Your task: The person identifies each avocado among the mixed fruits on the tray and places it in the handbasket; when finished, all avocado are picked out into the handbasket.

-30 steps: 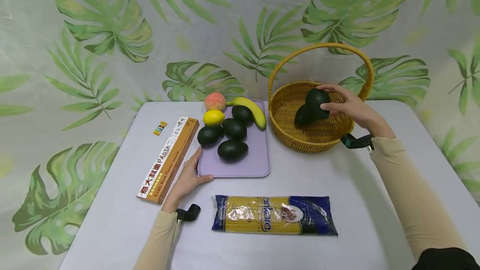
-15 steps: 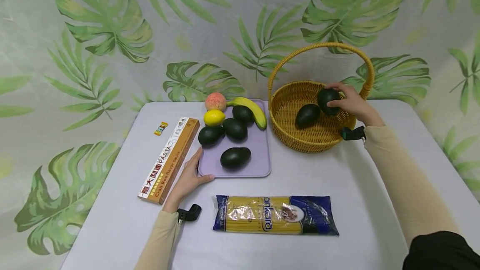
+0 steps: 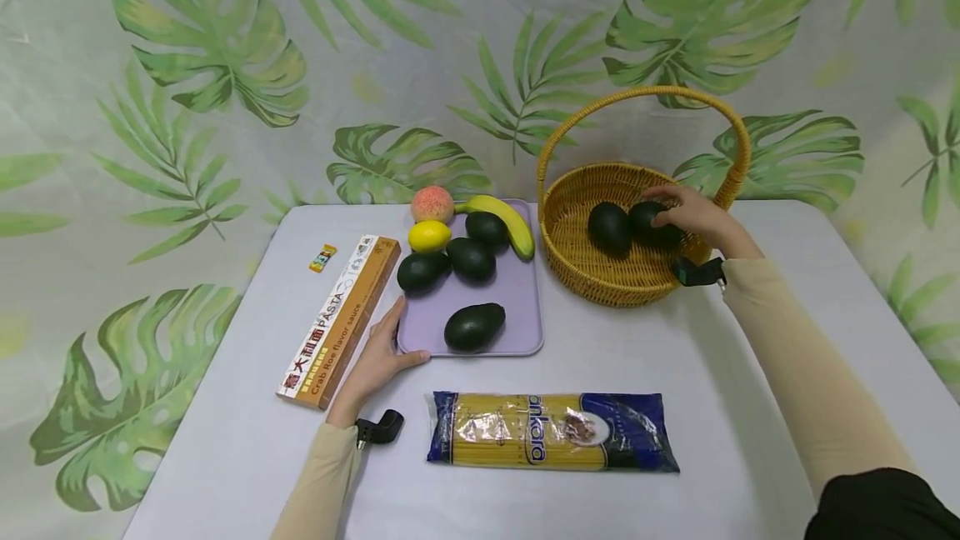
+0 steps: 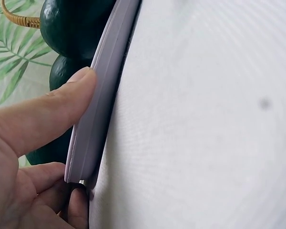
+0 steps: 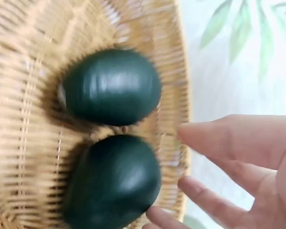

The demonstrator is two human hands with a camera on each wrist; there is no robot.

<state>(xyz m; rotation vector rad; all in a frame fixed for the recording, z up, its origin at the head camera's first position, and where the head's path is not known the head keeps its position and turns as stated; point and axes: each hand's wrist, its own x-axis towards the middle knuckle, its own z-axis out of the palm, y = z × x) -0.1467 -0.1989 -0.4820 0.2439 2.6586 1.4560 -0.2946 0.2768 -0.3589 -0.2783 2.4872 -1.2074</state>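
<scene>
My left hand [image 3: 378,361] holds the near left corner of the lilac tray [image 3: 517,332]. In the left wrist view, its thumb lies on the tray's rim [image 4: 99,100] and its fingers are at the corner. Several dark green avocados [image 3: 471,260] lie on the tray; one avocado [image 3: 475,327] sits alone by the near edge. Two more avocados [image 3: 609,229] lie side by side in the wicker basket [image 3: 618,294]. My right hand [image 3: 693,215] is over the right one; in the right wrist view its spread fingers stand off the avocado [image 5: 115,179], and nothing is between them.
A lemon [image 3: 429,237], a peach [image 3: 432,205] and a banana [image 3: 517,232] are at the tray's far end. Left of it lie a pasta box [image 3: 341,323] and a small sachet [image 3: 322,258]. A spaghetti packet [image 3: 553,432] lies in front. The basket's tall handle [image 3: 652,92] arches overhead.
My right hand has lowered an avocado into the basket and let go of it. The basket's other avocado has turned. On the tray, the nearest avocado has rolled toward the near edge.
</scene>
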